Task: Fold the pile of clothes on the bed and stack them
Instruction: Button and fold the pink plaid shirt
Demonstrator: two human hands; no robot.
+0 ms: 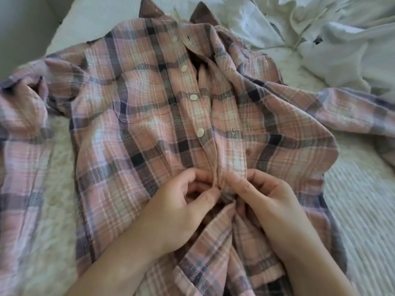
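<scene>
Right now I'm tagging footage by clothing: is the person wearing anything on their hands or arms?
Nothing shows. The left hand and right hand are bare, with no gloves, rings or watch in view. Both forearms are uncovered up to the bottom edge of the picture; no sleeve or cuff appears. The nails look short and unpainted.

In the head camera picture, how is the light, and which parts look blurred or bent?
Head view: soft, even daylight without hard shadows; the white clothes at top right are almost overexposed; the plaid shirt is sharp at the buttons and smeared at the left edge, where the wide lens bends it.
</scene>
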